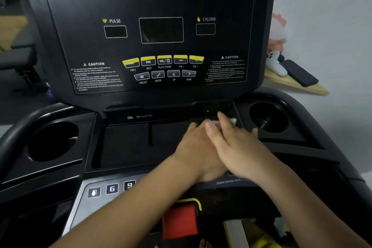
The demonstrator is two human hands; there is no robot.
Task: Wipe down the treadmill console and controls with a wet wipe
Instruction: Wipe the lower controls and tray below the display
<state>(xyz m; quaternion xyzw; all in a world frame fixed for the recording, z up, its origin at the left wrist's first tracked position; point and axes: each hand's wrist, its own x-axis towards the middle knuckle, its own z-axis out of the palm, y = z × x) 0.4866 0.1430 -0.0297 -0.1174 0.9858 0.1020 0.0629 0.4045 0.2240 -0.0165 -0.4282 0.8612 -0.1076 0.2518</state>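
Note:
The black treadmill console [157,32] fills the view, with dark displays and yellow and grey buttons [164,60]. Below it lies a shallow black tray [128,143]. Both my hands rest flat at the tray's right end, the right hand [235,145] lying over the left hand [196,147]. A white wet wipe [231,121] peeks out under the right fingertips, pressed onto the tray's back edge. Most of the wipe is hidden by the fingers.
Round cup holders sit at left [53,139] and right [267,117]. Number keys [111,188] and a red safety key [180,220] lie near the front. A wooden shelf [298,84] behind holds a black phone [300,72] and a white controller [278,64].

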